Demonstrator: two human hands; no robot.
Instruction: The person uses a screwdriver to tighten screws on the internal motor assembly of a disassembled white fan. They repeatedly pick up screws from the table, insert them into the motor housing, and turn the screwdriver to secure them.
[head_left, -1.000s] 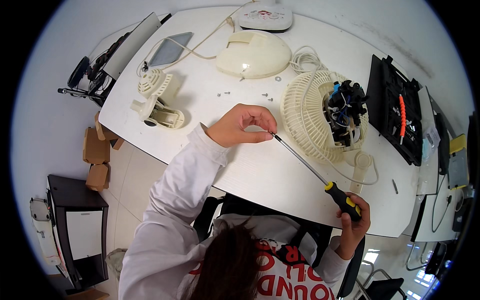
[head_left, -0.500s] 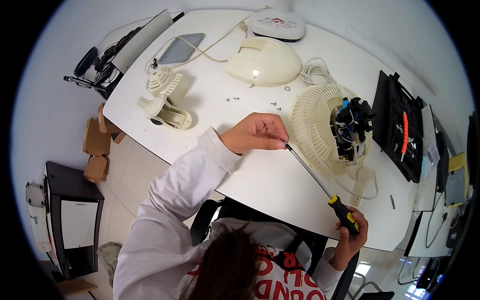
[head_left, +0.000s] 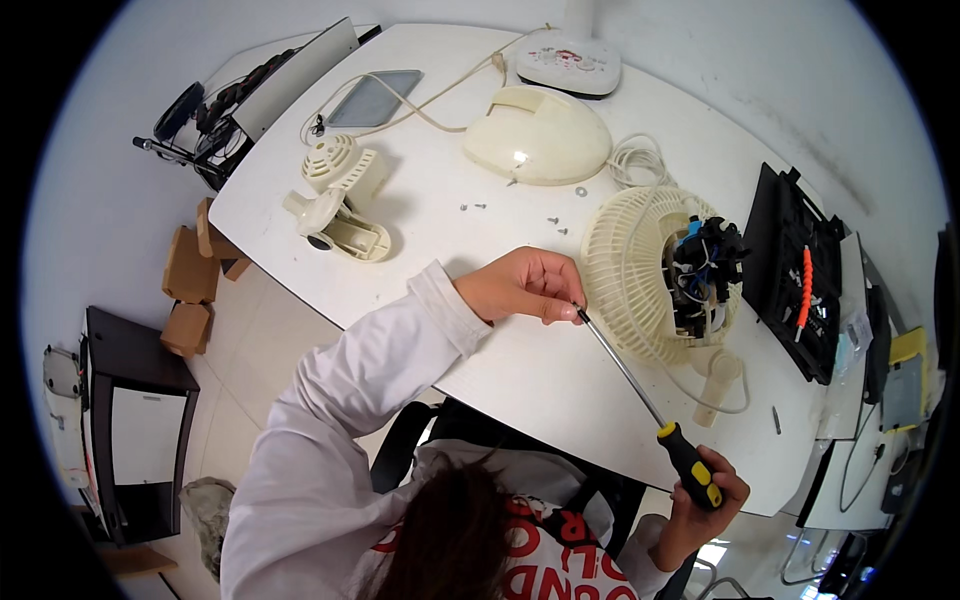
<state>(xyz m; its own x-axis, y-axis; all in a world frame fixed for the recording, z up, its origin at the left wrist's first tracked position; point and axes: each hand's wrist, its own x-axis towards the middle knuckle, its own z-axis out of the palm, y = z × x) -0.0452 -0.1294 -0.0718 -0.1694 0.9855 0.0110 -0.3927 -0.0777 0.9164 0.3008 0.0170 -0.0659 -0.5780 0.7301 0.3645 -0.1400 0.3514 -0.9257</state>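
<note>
The white table (head_left: 530,370) stands near a pale wall, with a tiled floor (head_left: 235,400) visible at left. A yellow-and-black screwdriver (head_left: 667,431) is held aslant over the table's near side, tip far-left, handle near-right. The right hand (head_left: 705,505) is wrapped around the handle. The left hand (head_left: 530,287) has thumb and forefinger pinched on the tip; whether a small part sits between them cannot be told. Just beyond, to the right, lies a cream fan cage (head_left: 615,270) bearing an exposed black motor assembly (head_left: 705,265). An open black tool case (head_left: 790,280) lies farther right. Loose screws (head_left: 553,220) lie on the far side, near a cream domed cover (head_left: 537,140).
</note>
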